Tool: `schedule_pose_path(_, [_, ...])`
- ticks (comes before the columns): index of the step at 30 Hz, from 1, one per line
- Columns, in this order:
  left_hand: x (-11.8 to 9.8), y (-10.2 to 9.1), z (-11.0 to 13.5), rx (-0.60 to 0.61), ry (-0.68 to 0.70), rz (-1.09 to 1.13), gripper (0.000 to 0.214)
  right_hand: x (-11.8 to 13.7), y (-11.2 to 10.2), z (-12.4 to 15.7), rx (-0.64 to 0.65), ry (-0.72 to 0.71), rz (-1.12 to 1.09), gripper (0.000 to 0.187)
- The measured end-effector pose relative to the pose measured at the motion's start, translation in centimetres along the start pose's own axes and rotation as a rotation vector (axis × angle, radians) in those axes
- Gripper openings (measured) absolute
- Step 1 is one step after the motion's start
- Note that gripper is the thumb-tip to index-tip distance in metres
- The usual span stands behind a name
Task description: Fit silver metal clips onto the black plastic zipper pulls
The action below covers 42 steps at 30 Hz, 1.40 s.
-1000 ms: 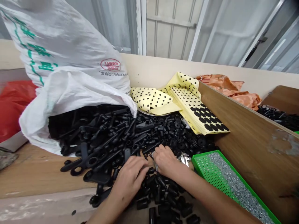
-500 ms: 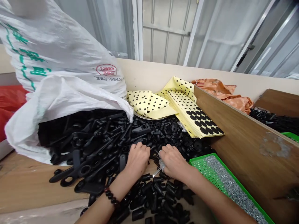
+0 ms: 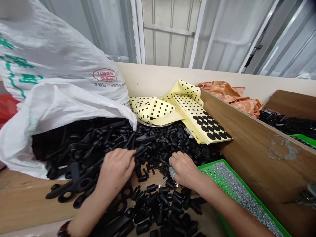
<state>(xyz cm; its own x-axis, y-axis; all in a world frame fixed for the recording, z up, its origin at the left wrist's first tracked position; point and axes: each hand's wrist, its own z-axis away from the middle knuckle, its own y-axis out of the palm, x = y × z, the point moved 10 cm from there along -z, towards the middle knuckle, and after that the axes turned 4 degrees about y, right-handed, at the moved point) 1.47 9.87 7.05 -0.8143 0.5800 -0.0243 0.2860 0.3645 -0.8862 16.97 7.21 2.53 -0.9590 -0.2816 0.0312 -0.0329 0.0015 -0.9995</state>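
My right hand [image 3: 184, 171] pinches a small clump of silvery metal washers [image 3: 172, 171] at its fingertips. It sits just above the edge of a heap of black plastic parts [image 3: 158, 141]. My left hand [image 3: 116, 168] lies across the long black lever-shaped parts, its fingers reaching a black lever [image 3: 140, 150]. I cannot tell whether it grips that lever. Short black plastic cylinders [image 3: 153, 205] lie scattered below both hands. A green perforated tray [image 3: 256, 200] holding many washers sits to the right of my right hand.
A white woven sack [image 3: 56, 56] spills the black parts at left. Yellow sheets of black round stickers [image 3: 204, 121] lie behind the heap. A wooden divider board [image 3: 247, 141] runs along the right, with an orange bag [image 3: 229, 93] and more black parts [image 3: 283, 123] beyond.
My left hand has slid left and away from my right hand, onto the long black parts. My right hand stays in about the same place, and the view has shifted slightly.
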Motion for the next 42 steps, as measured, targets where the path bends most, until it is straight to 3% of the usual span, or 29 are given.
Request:
schedule_pose_path(2, [1.4,-2.0,0.3,-0.109,-0.068,-0.071,0.023,0.1,0.0,0.0,-0.010,0.000,-0.005,0.020])
schedule_pose_path(4, [1.3,-2.3,0.5,-0.134,-0.080,-0.068,0.024,0.4,-0.2,0.0,-0.017,-0.009,-0.011,0.019])
schedule_pose_path(8, [-2.9,0.6,0.4,-0.011,0.044,0.138,0.023,2.3,-0.8,0.5,-0.024,-0.102,-0.030,0.019])
schedule_pose_path(10, [-4.6,3.4,0.5,0.174,-0.009,0.573,0.022,3.5,-1.3,1.0,-0.045,-0.175,-0.034,0.022])
schedule_pose_path(13, [-5.8,4.4,0.3,0.235,-0.043,0.716,0.020,4.0,-1.8,1.5,-0.080,-0.209,-0.049,0.024])
schedule_pose_path(19, [-4.6,4.3,-0.3,0.260,-0.057,0.733,0.021,2.6,-1.4,1.0,-0.025,-0.158,-0.291,0.020])
schedule_pose_path(23, [-3.9,4.7,-1.3,0.258,-0.037,0.584,0.018,0.9,-2.2,0.6,-0.098,-0.114,-0.323,0.016])
schedule_pose_path(32, [-6.8,9.4,-4.0,0.330,-0.003,0.289,0.009,0.1,-1.7,1.1,-0.096,-0.077,-0.141,0.016])
schedule_pose_path(34, [-6.8,9.3,-4.4,0.311,-0.021,0.299,0.011,-0.1,-2.0,1.3,-0.105,-0.067,-0.144,0.014])
schedule_pose_path(37, [-6.0,7.6,-4.6,0.256,-0.058,0.373,0.021,-0.5,-2.8,1.7,-0.138,-0.054,-0.222,0.015])
schedule_pose_path(42, [-5.3,4.4,-2.3,0.216,-0.116,0.626,0.019,0.1,-3.8,2.5,-0.107,-0.076,-0.632,0.018])
